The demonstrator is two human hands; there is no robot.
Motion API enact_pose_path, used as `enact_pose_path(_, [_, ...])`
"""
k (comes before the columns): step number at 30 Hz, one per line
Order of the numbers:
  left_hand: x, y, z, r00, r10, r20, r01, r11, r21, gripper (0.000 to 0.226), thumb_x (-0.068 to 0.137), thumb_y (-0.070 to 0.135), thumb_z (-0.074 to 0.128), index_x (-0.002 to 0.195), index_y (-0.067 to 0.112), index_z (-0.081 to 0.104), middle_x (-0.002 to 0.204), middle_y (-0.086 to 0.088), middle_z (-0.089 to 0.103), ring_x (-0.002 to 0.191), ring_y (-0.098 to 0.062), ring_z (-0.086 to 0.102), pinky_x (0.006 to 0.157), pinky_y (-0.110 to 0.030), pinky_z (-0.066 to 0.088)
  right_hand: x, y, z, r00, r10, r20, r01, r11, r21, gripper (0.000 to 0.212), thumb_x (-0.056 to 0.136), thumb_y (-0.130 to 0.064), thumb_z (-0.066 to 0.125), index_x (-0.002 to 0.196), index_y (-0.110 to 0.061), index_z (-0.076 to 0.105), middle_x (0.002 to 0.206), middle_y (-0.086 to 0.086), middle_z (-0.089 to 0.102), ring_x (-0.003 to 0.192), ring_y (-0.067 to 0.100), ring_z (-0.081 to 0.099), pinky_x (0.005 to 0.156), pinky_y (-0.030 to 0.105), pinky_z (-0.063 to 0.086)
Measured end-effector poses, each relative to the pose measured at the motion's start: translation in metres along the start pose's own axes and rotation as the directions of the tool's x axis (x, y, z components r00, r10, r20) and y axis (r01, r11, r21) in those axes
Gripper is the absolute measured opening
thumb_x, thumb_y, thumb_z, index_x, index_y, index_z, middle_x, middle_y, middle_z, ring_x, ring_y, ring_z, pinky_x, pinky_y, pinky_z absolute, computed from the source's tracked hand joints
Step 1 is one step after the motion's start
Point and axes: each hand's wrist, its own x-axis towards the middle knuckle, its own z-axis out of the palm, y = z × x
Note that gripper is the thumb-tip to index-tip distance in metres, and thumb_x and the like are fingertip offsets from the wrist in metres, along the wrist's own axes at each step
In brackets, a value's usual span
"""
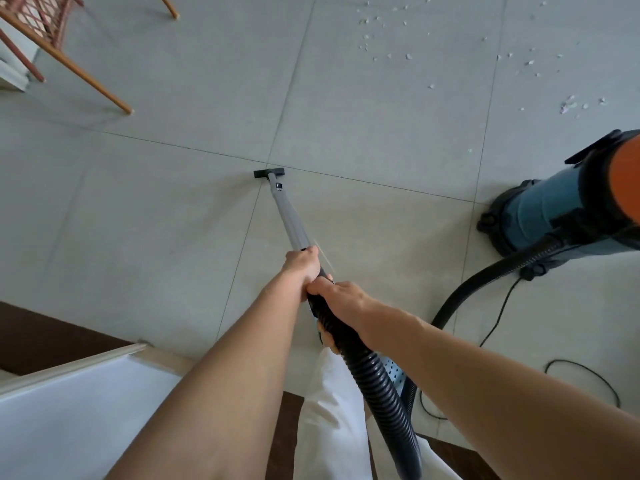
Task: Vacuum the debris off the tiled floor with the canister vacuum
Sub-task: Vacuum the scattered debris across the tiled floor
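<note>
Vacuuming: both hands on the wand, nozzle down on the floor, so the sweep looks under way.
Left hand (302,265): wrapped tight round the grey wand (290,218) at its lower end, forward of the other hand; likely there to steer and press the head down.
Right hand (341,299): fingers curled closed over the top of the black ribbed hose (367,368) where it joins the wand; probably carries the weight and pushes.
Nozzle (269,172): small black T-head, flat on the tiled floor (173,220), sitting at a crossing of grout lines.
Debris (391,46): pale scraps scattered upper right, well apart from the nozzle; a second patch near the top of the canister vacuum (554,209). None by the head now.
Canister: blue body, orange top, stands right of the person, hose looping back to it; kept close so the hose has slack.
Power cord (585,372): thin, black, loose on the floor at right; trip or snag risk.
Chair (52,26): upper left, clear of the sweep.
Progress: most scraps not yet picked up; head needs swinging up and right.
</note>
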Motion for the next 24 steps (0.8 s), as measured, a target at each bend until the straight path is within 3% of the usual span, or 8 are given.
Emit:
enact_pose_path(4, [0.013,0.012,-0.007,1.0,0.016,0.019,-0.014,0.997,-0.076,0.024,0.092,0.027,0.042,0.101,0.006,0.049,0.086,-0.013,0.058,0.083,-0.032,0.067,0.09,-0.045,0.055,0.016,-0.014,0.004,0.999,-0.023,-0.049,0.023,1.0,0.0,0.032,0.089,-0.035,0.059,0.081,-0.005,0.053,0.059,0.012,0.054,0.036,0.022,0.052,0.043,0.027,0.047])
enact_pose_path(8, [0.024,0.031,-0.005,0.998,0.026,0.049,-0.02,0.993,-0.113,0.02,0.094,0.025,0.041,0.085,0.009,0.047,0.071,-0.01,0.055,0.058,-0.024,0.062,0.066,-0.034,0.056,0.028,-0.03,0.001,0.995,-0.075,-0.065,0.077,0.997,0.023,0.029,0.09,-0.035,0.058,0.086,-0.007,0.051,0.066,0.012,0.053,0.032,0.02,0.052,0.041,0.025,0.046])
enact_pose_path(11, [0.029,0.044,0.003,0.994,0.046,0.101,-0.038,0.995,-0.089,0.02,0.095,0.027,0.042,0.082,0.011,0.047,0.071,-0.008,0.054,0.047,-0.019,0.061,0.047,-0.023,0.049,0.031,-0.037,-0.005,0.991,-0.089,-0.098,0.093,0.995,0.031,0.028,0.091,-0.033,0.057,0.088,-0.007,0.049,0.071,0.012,0.052,0.03,0.02,0.051,0.039,0.025,0.046])
enact_pose_path(18, [0.037,0.081,0.046,0.962,0.087,0.258,-0.075,0.996,-0.057,0.022,0.093,0.03,0.048,0.084,0.01,0.043,0.07,-0.008,0.047,0.041,-0.019,0.056,0.046,-0.024,0.048,0.034,-0.057,-0.04,0.971,-0.087,-0.221,0.113,0.988,0.105,0.025,0.089,-0.028,0.059,0.09,-0.005,0.048,0.076,0.014,0.052,0.034,0.022,0.053,0.039,0.029,0.048])
enact_pose_path(21, [0.042,0.105,0.062,0.945,0.08,0.318,-0.069,0.997,-0.045,0.026,0.093,0.034,0.051,0.089,0.009,0.044,0.07,-0.01,0.047,0.042,-0.02,0.055,0.047,-0.027,0.049,0.038,-0.076,-0.059,0.978,-0.029,-0.205,0.086,0.958,0.274,0.022,0.087,-0.021,0.064,0.093,-0.003,0.053,0.074,0.014,0.055,0.041,0.023,0.057,0.04,0.026,0.048])
enact_pose_path(24, [0.049,0.127,0.074,0.935,0.071,0.347,-0.053,0.997,-0.063,0.026,0.093,0.033,0.053,0.09,0.009,0.044,0.07,-0.012,0.047,0.044,-0.022,0.054,0.046,-0.028,0.049,0.046,-0.096,-0.074,0.977,-0.046,-0.208,0.1,0.961,0.257,0.017,0.087,-0.017,0.062,0.09,-0.002,0.054,0.066,0.011,0.056,0.038,0.021,0.054,0.041,0.022,0.044])
